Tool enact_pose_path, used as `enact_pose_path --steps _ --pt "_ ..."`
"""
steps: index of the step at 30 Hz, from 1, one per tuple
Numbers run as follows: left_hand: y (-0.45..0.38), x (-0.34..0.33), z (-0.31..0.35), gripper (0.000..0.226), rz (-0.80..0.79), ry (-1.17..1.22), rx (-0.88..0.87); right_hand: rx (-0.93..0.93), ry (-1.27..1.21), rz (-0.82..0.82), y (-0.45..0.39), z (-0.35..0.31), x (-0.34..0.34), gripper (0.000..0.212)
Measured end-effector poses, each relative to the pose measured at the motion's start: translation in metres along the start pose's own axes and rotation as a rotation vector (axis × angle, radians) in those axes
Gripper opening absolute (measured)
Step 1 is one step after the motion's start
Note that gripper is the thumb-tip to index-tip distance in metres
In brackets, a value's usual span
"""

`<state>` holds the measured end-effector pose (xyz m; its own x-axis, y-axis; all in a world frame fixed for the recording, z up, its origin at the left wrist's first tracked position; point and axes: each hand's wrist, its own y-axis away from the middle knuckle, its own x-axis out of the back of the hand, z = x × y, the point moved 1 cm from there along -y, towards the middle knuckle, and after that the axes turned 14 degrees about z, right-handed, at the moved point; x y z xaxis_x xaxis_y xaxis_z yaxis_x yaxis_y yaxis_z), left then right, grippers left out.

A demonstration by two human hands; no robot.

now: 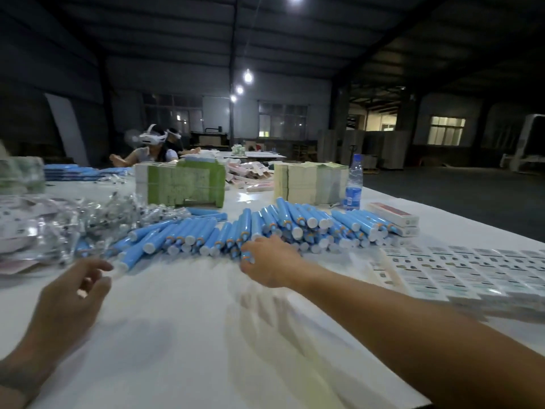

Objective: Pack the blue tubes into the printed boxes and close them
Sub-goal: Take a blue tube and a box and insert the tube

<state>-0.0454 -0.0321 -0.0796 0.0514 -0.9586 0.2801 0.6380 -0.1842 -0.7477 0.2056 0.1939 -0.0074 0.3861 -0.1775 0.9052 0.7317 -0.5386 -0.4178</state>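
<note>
Dozens of blue tubes [236, 231] lie heaped in a long row across the middle of the frame on the white worktop [177, 335], most with their long axes running away from the viewer and their white caps turned toward the lower edge. The right hand [269, 262] has reached the near edge of that row at centre frame; its fingers curl over the capped end of one tube [247, 256], though motion blur makes it hard to say whether the grip is closed. The left hand [73, 290] hovers lower left, fingers loosely curled and holding nothing, well short of the row. So the right hand is plainly the nearer, and the tube lies straight ahead of it, cap first; drawing it back along its own axis looks like the natural pull.

Flat printed boxes stand in banded stacks behind the tubes: a green-fronted stack [180, 184] at upper centre and a paler stack [309, 183] to its right, beside a water bottle [354, 184]. Label sheets [460, 270] spread at right, clear packets [88, 214] at left.
</note>
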Motion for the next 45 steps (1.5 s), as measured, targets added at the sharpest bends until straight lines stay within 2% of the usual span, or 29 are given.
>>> enact_pose_path --steps 2,5,7,10,13,18,20,22,26,28,30,33,37,39,41,45 --pt "0.004 0.006 0.025 0.009 0.044 0.028 -0.003 0.091 -0.066 -0.029 -0.014 -0.05 -0.02 0.053" --pt "0.004 0.008 0.032 0.024 0.08 -0.016 0.051 0.231 -0.156 -0.049 -0.023 -0.119 -0.05 0.058" --pt "0.0 0.01 0.03 0.025 0.077 -0.065 0.125 0.28 -0.211 -0.067 -0.02 -0.153 -0.072 0.058" --pt "-0.005 0.014 0.025 0.014 0.104 -0.129 0.152 0.328 -0.176 -0.142 -0.017 -0.172 -0.098 0.058" --pt "-0.011 0.025 0.014 0.016 0.122 -0.213 0.183 0.339 -0.146 -0.14 -0.021 -0.173 -0.103 0.053" --pt "-0.034 0.059 -0.013 0.037 -0.257 -0.751 0.269 0.33 -0.14 -0.157 -0.02 -0.179 -0.102 0.056" --pt "-0.05 0.087 -0.027 0.051 -0.335 -0.945 0.31 0.324 -0.153 -0.169 -0.021 -0.179 -0.1 0.056" --pt "-0.063 0.123 -0.043 0.061 -0.341 -1.108 0.403 0.32 -0.16 -0.167 -0.022 -0.178 -0.1 0.055" --pt "-0.076 0.198 -0.071 0.066 -0.24 -1.355 0.586 0.323 -0.168 -0.16 -0.021 -0.178 -0.102 0.055" --pt "-0.076 0.223 -0.083 0.069 -0.225 -1.332 0.738 0.32 -0.174 -0.163 -0.022 -0.178 -0.102 0.055" --pt "-0.073 0.232 -0.09 0.068 -0.259 -1.312 0.778 0.322 -0.176 -0.163 -0.022 -0.179 -0.102 0.055" --pt "-0.07 0.224 -0.089 0.064 -0.267 -1.326 0.69 0.327 -0.175 -0.16 -0.021 -0.181 -0.101 0.054" --pt "-0.083 0.2 -0.068 0.041 -0.29 -1.254 0.533 0.331 -0.191 -0.158 -0.019 -0.183 -0.099 0.054" --pt "-0.094 0.184 -0.051 0.036 -0.311 -1.122 0.419 0.334 -0.194 -0.152 -0.02 -0.183 -0.098 0.054" --pt "-0.102 0.167 -0.025 0.035 -0.321 -0.972 0.404 0.333 -0.196 -0.145 -0.02 -0.182 -0.099 0.054" --pt "-0.109 0.122 0.019 0.028 -0.242 -0.403 0.646 0.322 -0.211 -0.135 -0.02 -0.18 -0.101 0.057"
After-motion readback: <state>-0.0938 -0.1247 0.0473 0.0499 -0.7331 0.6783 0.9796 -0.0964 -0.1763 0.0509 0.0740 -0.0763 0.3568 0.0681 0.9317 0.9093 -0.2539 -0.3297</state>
